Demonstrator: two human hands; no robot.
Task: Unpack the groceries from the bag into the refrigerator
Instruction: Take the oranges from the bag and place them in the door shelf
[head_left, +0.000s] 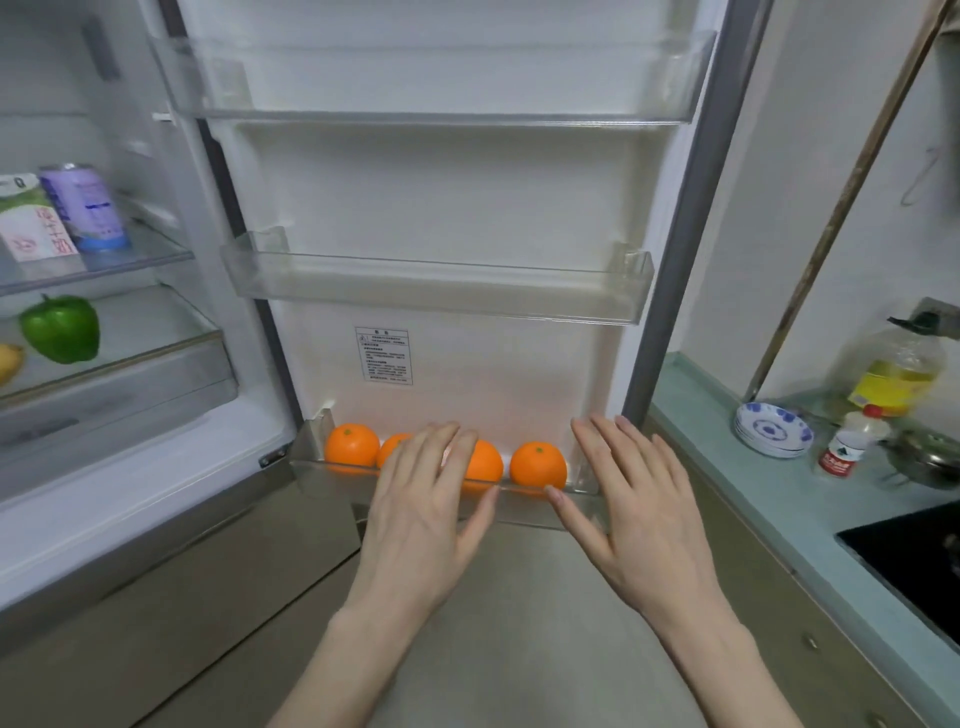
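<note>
Both hands, left hand (423, 512) and right hand (641, 512), hover with fingers straight and spread over the bottom door bin (332, 475). Four oranges (538, 464) line it, leaving room at its right end; the two door bins above stand bare.

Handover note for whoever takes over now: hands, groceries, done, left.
Left hand: open, empty, fingers over the oranges.
Right hand: open, empty, at the bottom door bin.
Four oranges sit in that bin; carton and can on a fridge shelf; green pepper and a yellow item on the shelf below.
Done: those are stowed.
Left: the bag is out of view, so check it for more.
</note>
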